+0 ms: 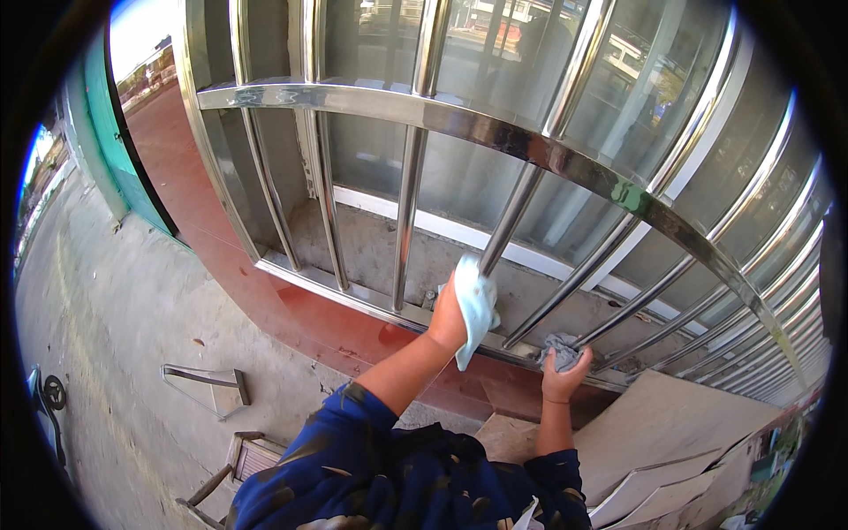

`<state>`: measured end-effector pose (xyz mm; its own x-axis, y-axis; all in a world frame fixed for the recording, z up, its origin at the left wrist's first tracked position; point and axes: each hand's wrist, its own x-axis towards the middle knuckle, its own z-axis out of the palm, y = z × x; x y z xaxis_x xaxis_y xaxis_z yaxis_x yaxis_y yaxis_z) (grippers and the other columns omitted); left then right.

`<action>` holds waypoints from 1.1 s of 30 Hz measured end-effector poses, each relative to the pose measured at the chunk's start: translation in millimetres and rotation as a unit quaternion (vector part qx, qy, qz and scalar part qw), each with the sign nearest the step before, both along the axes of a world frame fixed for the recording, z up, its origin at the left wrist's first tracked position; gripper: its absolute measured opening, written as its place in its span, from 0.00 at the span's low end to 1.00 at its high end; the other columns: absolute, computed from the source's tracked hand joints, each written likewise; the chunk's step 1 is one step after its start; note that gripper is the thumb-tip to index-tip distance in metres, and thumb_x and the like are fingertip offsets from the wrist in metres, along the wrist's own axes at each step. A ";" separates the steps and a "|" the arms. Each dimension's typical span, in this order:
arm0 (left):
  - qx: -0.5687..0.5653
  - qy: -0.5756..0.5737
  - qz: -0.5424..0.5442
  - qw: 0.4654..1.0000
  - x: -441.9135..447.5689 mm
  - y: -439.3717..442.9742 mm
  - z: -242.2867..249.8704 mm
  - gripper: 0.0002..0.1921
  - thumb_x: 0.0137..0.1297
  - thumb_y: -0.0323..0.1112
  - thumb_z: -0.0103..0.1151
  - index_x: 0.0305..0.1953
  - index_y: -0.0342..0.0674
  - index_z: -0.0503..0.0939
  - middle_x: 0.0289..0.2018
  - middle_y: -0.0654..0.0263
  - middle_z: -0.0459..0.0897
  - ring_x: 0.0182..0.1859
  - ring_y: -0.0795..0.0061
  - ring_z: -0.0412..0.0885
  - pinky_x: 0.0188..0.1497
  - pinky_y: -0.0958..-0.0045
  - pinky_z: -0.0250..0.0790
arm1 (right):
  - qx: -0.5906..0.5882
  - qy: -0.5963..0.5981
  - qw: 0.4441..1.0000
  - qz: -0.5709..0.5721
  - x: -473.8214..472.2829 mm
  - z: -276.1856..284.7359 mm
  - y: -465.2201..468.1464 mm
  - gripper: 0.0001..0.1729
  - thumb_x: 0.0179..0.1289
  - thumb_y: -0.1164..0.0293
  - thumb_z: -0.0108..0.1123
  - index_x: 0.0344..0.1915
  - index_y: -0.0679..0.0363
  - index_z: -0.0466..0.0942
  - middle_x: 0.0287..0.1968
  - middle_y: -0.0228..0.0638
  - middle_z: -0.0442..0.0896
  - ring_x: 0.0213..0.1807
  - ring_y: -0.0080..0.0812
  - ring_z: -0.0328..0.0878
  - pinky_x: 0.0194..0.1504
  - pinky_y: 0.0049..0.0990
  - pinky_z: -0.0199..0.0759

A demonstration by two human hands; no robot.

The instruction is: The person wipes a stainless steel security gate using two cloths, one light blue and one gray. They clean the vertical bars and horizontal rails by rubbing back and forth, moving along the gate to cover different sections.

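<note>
A shiny metal window grille (371, 99) with upright tubular bars stands before me. My left hand (449, 318) presses a pale blue cloth (476, 308) around the lower part of one metal bar (510, 218). Farther right, a crumpled grey cloth (562, 351) is gripped in my right hand (563, 381), against the foot of another bar (636, 311) near the bottom rail. The cloths hide the parts of the bars beneath them, and the left fingers are mostly covered.
Behind the bars are a concrete sill (371, 248) and glass window panes (464, 179). Boards (682, 417) lean at the lower right. A wooden chair (255, 457) and a metal frame piece (209, 387) stand on the concrete floor (132, 318). A green door (109, 146) is far left.
</note>
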<state>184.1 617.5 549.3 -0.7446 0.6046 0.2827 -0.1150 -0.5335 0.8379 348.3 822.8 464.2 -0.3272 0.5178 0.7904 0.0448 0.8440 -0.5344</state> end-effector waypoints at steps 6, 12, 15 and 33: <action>0.088 -0.007 -0.077 0.993 4.5 -26.5 -25.1 0.08 0.66 0.32 0.52 0.45 0.41 0.71 0.33 0.64 0.77 0.35 0.69 0.77 0.35 0.68 0.71 | -0.007 -0.019 0.999 -0.035 0.2 -0.8 -2.4 0.38 0.46 0.75 0.71 0.58 0.69 0.66 0.53 0.50 0.75 0.53 0.49 0.74 0.58 0.40 0.65; 0.162 0.114 0.249 0.948 -6.3 -94.5 95.1 0.16 0.67 0.29 0.56 0.53 0.38 0.67 0.43 0.61 0.76 0.44 0.74 0.77 0.45 0.72 0.72 | 0.011 -0.020 0.995 -0.098 -1.7 -2.5 -8.6 0.38 0.46 0.74 0.71 0.58 0.69 0.66 0.51 0.51 0.75 0.53 0.52 0.73 0.59 0.41 0.64; 0.119 0.212 0.326 0.913 -42.6 -110.3 143.2 0.13 0.70 0.32 0.53 0.52 0.37 0.70 0.42 0.65 0.76 0.45 0.76 0.75 0.49 0.72 0.70 | 0.015 -0.022 0.992 -0.122 -2.2 -5.0 -9.4 0.38 0.47 0.72 0.72 0.58 0.69 0.66 0.51 0.52 0.74 0.54 0.53 0.72 0.59 0.41 0.64; -0.238 0.437 0.208 0.842 -64.5 -131.0 -52.7 0.16 0.57 0.29 0.59 0.47 0.35 0.73 0.38 0.48 0.76 0.43 0.45 0.75 0.47 0.56 0.69 | -0.101 0.196 0.948 0.232 -68.1 170.3 -200.2 0.32 0.60 0.78 0.58 0.64 0.64 0.61 0.56 0.44 0.73 0.55 0.32 0.73 0.61 0.33 0.65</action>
<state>119.7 486.5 496.6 -0.5534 0.5429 0.6317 0.7700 0.0441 0.6366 280.3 622.7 634.6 -0.2588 0.5435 0.7985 -0.5404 0.6037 -0.5861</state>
